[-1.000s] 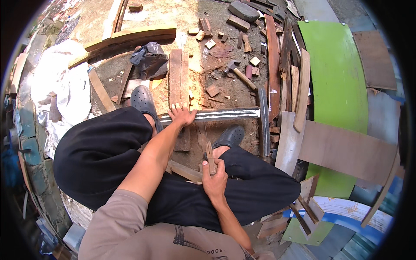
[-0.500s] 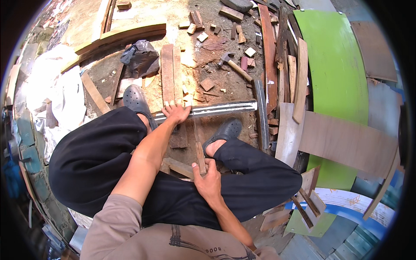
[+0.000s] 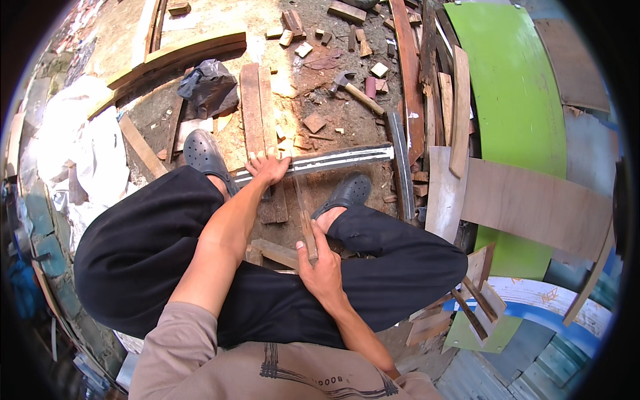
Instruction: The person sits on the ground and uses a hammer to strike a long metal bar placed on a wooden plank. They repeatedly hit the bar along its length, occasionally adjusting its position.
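A dark bar with white stripes (image 3: 343,158) lies crosswise on the ground between my feet. Over its left part rests my left hand (image 3: 269,169), fingertips curled past the far edge and thumb on the right. My right hand (image 3: 324,268) pinches the near end of a narrow wooden strip (image 3: 305,217) between thumb and fingers. The strip runs away from me, its far end at the striped bar beside my left thumb; how they meet there is hidden. Under and beyond my left hand, two brown boards (image 3: 252,110) lie lengthwise.
Beyond the bar lie a claw hammer (image 3: 360,93) and several small wood offcuts. Another dark bar (image 3: 400,167) lies at the striped bar's right end. Long planks (image 3: 460,110) and a green panel (image 3: 517,87) are on the right. A crumpled dark plastic bag (image 3: 210,88) sits at left.
The right hand's fingers have straightened a little along the wooden strip. My left hand stays on the striped bar. The whole view has shifted slightly.
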`<move>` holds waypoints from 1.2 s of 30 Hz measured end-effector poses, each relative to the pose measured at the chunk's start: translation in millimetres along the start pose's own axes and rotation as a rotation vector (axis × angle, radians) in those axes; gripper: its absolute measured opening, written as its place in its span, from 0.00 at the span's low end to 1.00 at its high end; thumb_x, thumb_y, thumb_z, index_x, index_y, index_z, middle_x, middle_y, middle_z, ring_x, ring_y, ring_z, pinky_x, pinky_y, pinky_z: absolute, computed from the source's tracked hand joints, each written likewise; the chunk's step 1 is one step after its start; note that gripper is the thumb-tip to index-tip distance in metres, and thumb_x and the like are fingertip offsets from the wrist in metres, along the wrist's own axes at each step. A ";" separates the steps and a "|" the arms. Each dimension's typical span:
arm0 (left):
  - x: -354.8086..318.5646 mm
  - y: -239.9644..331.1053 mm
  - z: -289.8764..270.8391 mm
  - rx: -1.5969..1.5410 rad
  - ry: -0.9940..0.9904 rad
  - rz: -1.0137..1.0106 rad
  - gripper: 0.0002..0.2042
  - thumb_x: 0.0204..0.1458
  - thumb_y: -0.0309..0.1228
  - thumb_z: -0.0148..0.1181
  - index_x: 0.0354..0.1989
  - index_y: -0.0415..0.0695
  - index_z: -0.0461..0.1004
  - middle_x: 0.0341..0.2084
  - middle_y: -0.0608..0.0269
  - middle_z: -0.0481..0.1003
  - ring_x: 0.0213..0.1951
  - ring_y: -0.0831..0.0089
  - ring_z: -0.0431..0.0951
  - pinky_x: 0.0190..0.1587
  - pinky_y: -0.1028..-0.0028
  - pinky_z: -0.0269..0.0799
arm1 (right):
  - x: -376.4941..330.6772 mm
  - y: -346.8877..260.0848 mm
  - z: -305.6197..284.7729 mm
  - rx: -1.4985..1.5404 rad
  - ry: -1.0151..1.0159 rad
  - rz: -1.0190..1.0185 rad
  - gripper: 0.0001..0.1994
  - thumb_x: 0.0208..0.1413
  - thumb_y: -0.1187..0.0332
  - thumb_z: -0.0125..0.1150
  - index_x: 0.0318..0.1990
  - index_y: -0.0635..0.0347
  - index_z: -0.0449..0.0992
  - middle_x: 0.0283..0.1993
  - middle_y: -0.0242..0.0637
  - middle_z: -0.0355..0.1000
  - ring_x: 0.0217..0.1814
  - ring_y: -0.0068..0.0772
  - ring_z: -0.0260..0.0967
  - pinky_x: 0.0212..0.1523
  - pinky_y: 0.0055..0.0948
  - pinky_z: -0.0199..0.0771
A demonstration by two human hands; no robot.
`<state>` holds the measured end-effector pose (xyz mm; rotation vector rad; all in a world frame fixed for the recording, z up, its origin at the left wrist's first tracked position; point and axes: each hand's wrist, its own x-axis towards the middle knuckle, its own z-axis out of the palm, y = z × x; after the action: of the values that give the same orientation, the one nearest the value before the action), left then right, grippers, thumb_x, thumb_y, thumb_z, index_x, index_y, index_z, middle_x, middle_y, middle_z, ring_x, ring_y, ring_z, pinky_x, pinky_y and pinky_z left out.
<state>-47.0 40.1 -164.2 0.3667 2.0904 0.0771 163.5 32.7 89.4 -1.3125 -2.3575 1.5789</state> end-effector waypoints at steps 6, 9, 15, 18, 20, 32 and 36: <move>1.2 -0.7 2.9 -0.001 0.027 -0.003 0.44 0.57 0.64 0.34 0.69 0.37 0.54 0.69 0.35 0.49 0.72 0.41 0.38 0.69 0.41 0.22 | -13.9 -11.6 -6.2 0.011 0.020 -0.002 0.24 0.59 0.71 0.58 0.62 0.71 0.65 0.45 0.60 0.76 0.47 0.52 0.78 0.47 0.36 0.75; -0.4 0.3 3.9 -0.008 0.044 0.009 0.44 0.57 0.65 0.35 0.69 0.36 0.54 0.69 0.34 0.49 0.72 0.40 0.38 0.68 0.41 0.22 | -15.1 -6.4 -1.8 0.005 0.052 -0.029 0.24 0.58 0.72 0.58 0.61 0.71 0.66 0.47 0.59 0.76 0.50 0.50 0.78 0.49 0.34 0.75; -18.7 -2.2 7.1 0.043 0.173 0.182 0.43 0.53 0.67 0.43 0.68 0.42 0.57 0.68 0.39 0.53 0.71 0.44 0.44 0.68 0.39 0.26 | 13.4 -1.1 -61.9 0.047 0.254 -0.139 0.23 0.57 0.71 0.60 0.59 0.69 0.69 0.49 0.58 0.75 0.50 0.51 0.77 0.49 0.35 0.75; -55.1 -0.1 6.8 0.289 0.415 0.514 0.39 0.52 0.59 0.56 0.66 0.44 0.60 0.63 0.46 0.60 0.67 0.51 0.56 0.67 0.42 0.42 | 51.0 3.6 -127.8 -0.039 0.274 -0.148 0.21 0.57 0.68 0.60 0.58 0.67 0.71 0.48 0.57 0.76 0.51 0.50 0.77 0.50 0.36 0.74; -43.1 -8.3 12.2 0.306 0.443 0.608 0.36 0.51 0.52 0.60 0.65 0.45 0.61 0.61 0.49 0.64 0.64 0.53 0.60 0.66 0.49 0.50 | 78.2 15.4 -165.7 -0.046 0.316 -0.143 0.22 0.57 0.67 0.61 0.57 0.67 0.71 0.47 0.56 0.76 0.50 0.47 0.77 0.51 0.35 0.73; -63.0 1.2 1.5 0.449 0.434 0.574 0.31 0.46 0.39 0.68 0.59 0.45 0.64 0.52 0.54 0.71 0.55 0.55 0.72 0.52 0.57 0.72 | 96.8 84.1 -221.5 0.409 0.527 0.104 0.23 0.59 0.68 0.61 0.60 0.67 0.68 0.21 0.29 0.67 0.16 0.16 0.59 0.18 0.21 0.61; -41.1 7.2 4.5 0.575 0.415 0.484 0.28 0.44 0.37 0.70 0.53 0.44 0.66 0.47 0.51 0.72 0.50 0.52 0.74 0.46 0.57 0.76 | 93.9 88.3 -248.4 -0.112 0.500 0.054 0.23 0.54 0.60 0.62 0.53 0.67 0.75 0.36 0.51 0.75 0.39 0.45 0.72 0.43 0.35 0.70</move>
<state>-21.8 34.6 -131.1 1.2945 2.3584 -0.1834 266.1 292.6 104.5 -1.5778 -2.1296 0.9818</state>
